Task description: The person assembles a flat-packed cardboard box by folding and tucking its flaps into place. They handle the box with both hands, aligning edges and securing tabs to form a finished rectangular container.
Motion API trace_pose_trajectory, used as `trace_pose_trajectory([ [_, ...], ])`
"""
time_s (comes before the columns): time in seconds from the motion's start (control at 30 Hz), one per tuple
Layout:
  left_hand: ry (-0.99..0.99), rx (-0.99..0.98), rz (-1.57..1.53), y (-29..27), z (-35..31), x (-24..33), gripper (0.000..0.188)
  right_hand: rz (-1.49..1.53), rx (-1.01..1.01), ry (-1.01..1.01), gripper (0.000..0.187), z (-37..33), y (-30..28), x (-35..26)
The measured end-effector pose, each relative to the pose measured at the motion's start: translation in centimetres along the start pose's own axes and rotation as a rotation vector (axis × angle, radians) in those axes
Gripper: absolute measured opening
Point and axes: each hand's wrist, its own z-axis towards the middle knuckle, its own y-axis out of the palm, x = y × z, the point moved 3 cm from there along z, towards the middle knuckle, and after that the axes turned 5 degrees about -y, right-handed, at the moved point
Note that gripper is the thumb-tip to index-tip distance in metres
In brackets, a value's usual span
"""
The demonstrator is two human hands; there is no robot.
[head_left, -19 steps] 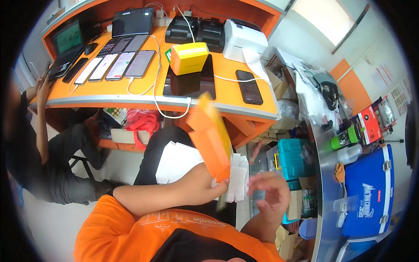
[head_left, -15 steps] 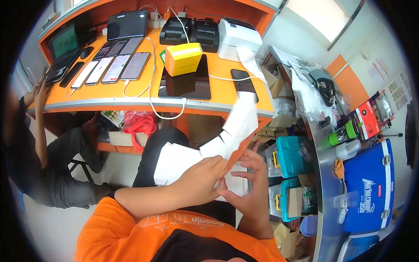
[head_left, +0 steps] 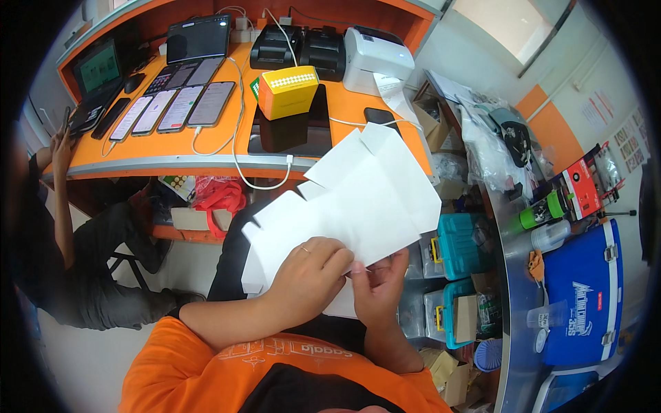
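An unfolded cardboard box blank [head_left: 372, 199], white on its upturned side with cut flaps, slants above my lap. My left hand [head_left: 310, 272] lies over its near edge, fingers curled and pressed onto the card. At the blank's lower right edge, my right hand [head_left: 380, 282] pinches the card between thumb and fingers. More white card shows beneath my hands; whether it is a separate piece I cannot tell. A yellow box [head_left: 289, 93] stands on a black tablet [head_left: 303, 138] on the desk beyond the blank.
Several phones [head_left: 180, 109] lie on the orange desk [head_left: 155, 146], left of a looping white cable. A white label printer [head_left: 379, 60] stands at the back right. Teal-lidded bins [head_left: 463, 244] are right of my lap. Another person [head_left: 62, 220] sits at the left.
The blank has swung from nearly edge-on to lying broad and flat, its white side facing up and reaching over the desk edge. My right hand has turned and closed on its edge.
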Motion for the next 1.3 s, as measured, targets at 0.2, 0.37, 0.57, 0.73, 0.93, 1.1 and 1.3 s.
trace_pose_trajectory([
  [0.2, -0.002, 0.055, 0.008, -0.2, 0.1, -0.7, 0.030, 0.090, 0.088, 0.161, 0.037, 0.3, -0.8, 1.2],
  [0.37, -0.118, 0.026, -0.256, 0.0, -0.1, -1.8, 0.018, 0.010, 0.133, -0.020, 0.030, 0.3, -1.3, 2.5],
  [0.57, -0.646, -0.169, -1.060, 2.1, -1.1, -4.3, 0.018, -0.598, -0.041, -0.512, 0.012, 0.3, -2.0, 0.9],
  [0.73, -0.602, -0.068, -1.002, 2.3, -1.8, -4.4, 0.020, -0.613, -0.160, -0.612, 0.017, 1.0, -1.4, -0.1],
  [0.93, -0.612, -0.003, -1.109, 2.9, -2.1, -4.9, 0.016, -0.431, -0.143, -0.407, 0.013, 0.9, -0.6, 0.4],
  [1.1, -0.675, 0.000, -1.182, 3.3, -2.0, -5.4, 0.015, 0.116, -0.080, -0.028, 0.009, 1.2, -1.2, 1.2],
  [1.3, -0.708, -0.057, -1.200, 3.4, -1.8, -5.4, 0.016, 0.258, -0.118, 0.145, 0.004, 2.0, -1.7, 1.4],
])
